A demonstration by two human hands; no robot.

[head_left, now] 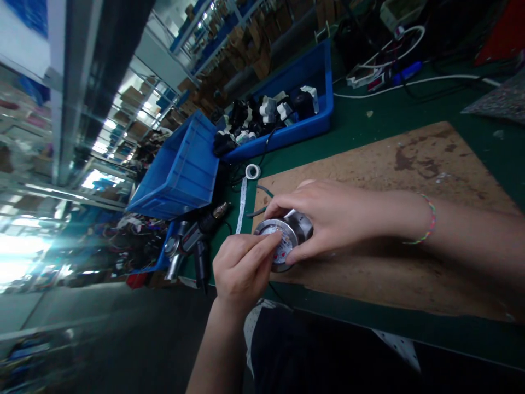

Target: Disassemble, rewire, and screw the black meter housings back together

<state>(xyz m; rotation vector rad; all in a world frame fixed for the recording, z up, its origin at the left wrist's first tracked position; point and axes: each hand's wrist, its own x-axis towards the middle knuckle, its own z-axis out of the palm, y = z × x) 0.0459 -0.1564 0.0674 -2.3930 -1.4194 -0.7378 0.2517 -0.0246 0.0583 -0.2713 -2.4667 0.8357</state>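
Note:
A small round metal part (287,236) with a shiny rim and a printed face rests at the near left corner of a brown board (410,175). My right hand (332,216) wraps over it from the right and grips its body. My left hand (241,268) comes up from below, fingers curled, with thumb and forefinger pinched against the part's printed face. A braided band (429,221) circles my right wrist.
A green bench (369,117) carries the board. Two blue bins stand beyond: a tilted one (180,169) and a long one (311,71) with black and white parts. A tape roll (252,171), a power screwdriver (197,238) and cables (410,82) lie nearby.

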